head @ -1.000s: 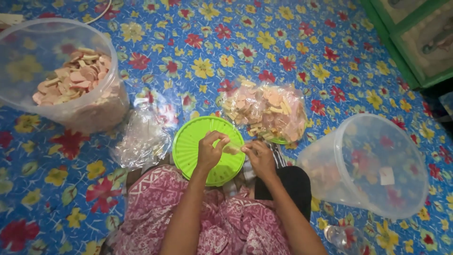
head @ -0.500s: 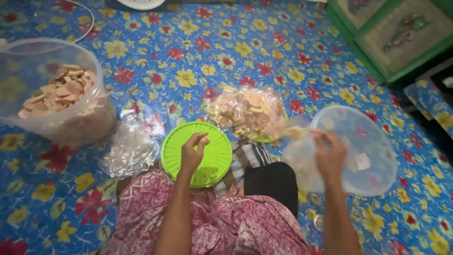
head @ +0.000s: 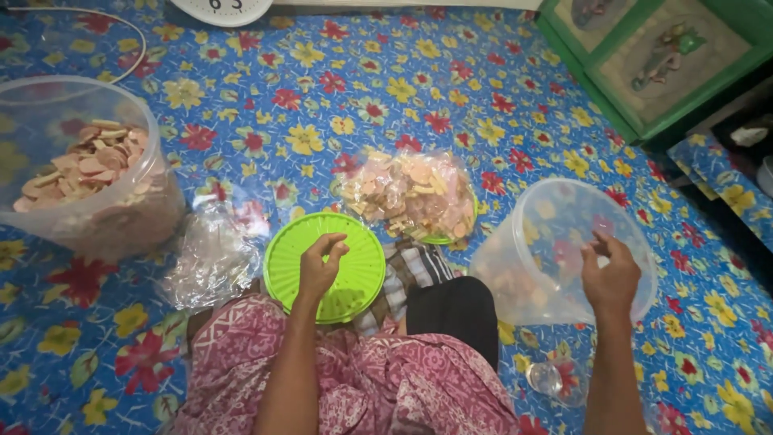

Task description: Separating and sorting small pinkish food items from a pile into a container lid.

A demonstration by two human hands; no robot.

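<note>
At upper left, a clear tub (head: 80, 173) holds pink crackers (head: 84, 161). The left hand (head: 320, 262), fingers curled together, rests on a green lid (head: 358, 266); the right hand (head: 612, 274), fingers loosely bent, is at the mouth of a tilted clear tub (head: 555, 242).

The floor (head: 483, 105) is covered by a blue mat printed with red and yellow flowers. A green-framed cabinet (head: 652, 56) is set at the upper right corner.

Single head-worn camera looks steeply down, close above lap and floor.
</note>
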